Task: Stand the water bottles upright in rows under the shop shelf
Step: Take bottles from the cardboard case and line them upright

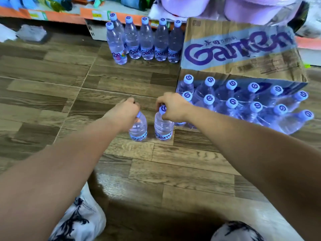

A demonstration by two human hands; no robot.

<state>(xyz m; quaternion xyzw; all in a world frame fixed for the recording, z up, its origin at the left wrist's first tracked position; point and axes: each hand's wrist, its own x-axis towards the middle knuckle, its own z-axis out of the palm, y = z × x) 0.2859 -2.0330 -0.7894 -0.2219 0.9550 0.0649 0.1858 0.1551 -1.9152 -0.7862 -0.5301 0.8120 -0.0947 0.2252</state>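
Head view: left hand (126,110) has its grip pinching the left bottle (139,130) at the neck, and right hand (172,106) pinches the right bottle (163,128). Six bottles (147,40) stand under the shelf (57,15); seemingly twelve fill the carton (243,49).

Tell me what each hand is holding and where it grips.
The left hand grips one water bottle by its neck, covering the cap; the right hand pinches a second water bottle by its cap.

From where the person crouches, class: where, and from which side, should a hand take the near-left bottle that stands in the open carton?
Take the near-left bottle by its cap and neck, from straight above. It stands upright, packed against its neighbours in the carton, so only the top is free. The left hand and right hand grip the left held bottle and right held bottle likewise.
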